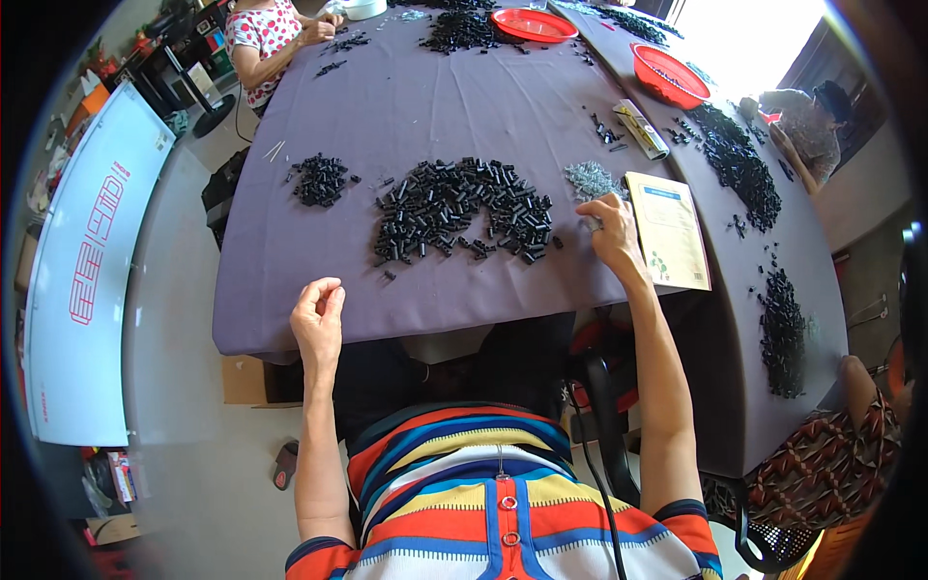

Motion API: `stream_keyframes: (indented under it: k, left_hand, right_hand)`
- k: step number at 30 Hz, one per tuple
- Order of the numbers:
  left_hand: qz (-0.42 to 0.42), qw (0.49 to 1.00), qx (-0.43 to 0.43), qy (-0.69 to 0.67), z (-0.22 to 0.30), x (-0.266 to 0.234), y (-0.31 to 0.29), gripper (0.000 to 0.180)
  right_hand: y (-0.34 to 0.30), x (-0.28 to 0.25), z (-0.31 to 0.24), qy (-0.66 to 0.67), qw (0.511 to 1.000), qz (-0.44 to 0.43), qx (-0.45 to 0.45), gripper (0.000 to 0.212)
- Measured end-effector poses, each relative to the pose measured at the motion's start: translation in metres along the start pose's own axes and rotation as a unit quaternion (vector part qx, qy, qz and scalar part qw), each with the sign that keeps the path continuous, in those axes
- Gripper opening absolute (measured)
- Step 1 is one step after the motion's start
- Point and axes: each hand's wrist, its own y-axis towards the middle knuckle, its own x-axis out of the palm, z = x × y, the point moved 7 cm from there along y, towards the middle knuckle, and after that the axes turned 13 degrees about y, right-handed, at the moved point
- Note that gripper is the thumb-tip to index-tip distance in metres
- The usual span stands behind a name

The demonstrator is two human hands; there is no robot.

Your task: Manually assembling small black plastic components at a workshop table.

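Observation:
My left hand (319,311) hovers at the table's front edge, thumb and fingers pressed together; whatever they hold is too small or hidden to name. To the right, my right hand (613,232) reaches over the table with its fingers curled down beside a small pile of clear plastic pieces (592,179). A few clear bits show under its fingertips, but its grip is hidden. Between the hands lies a large heap of short black cylindrical parts (425,208). A smaller heap of black parts (320,181) sits to its left.
A cream booklet (672,237) lies right of my right hand, with a yellow-and-white box (641,130) beyond it. Red trays (535,25) and more black heaps (739,164) stand farther off. Co-workers sit at the far left (266,48) and right (807,126). The purple-grey tablecloth (261,290) ends before me.

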Motion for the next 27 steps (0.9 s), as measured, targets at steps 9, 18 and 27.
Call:
stream_keyframes:
  k: [9,18,27]
  left_hand:
    - [0.045,0.998,0.02,0.035,0.011,-0.002,-0.005,0.012]
    - [0.058,0.99,0.053,0.119,0.015,-0.002,-0.004,0.014]
    - [0.077,0.982,0.075,0.158,0.011,-0.003,0.001,0.019]
  right_hand:
    - [-0.002,-0.005,-0.009,-0.07,0.997,-0.015,0.031,0.03]
    - [0.005,0.011,-0.006,-0.067,0.996,-0.057,-0.03,0.026]
    - [-0.002,-0.001,-0.016,-0.01,0.999,-0.029,-0.028,0.032]
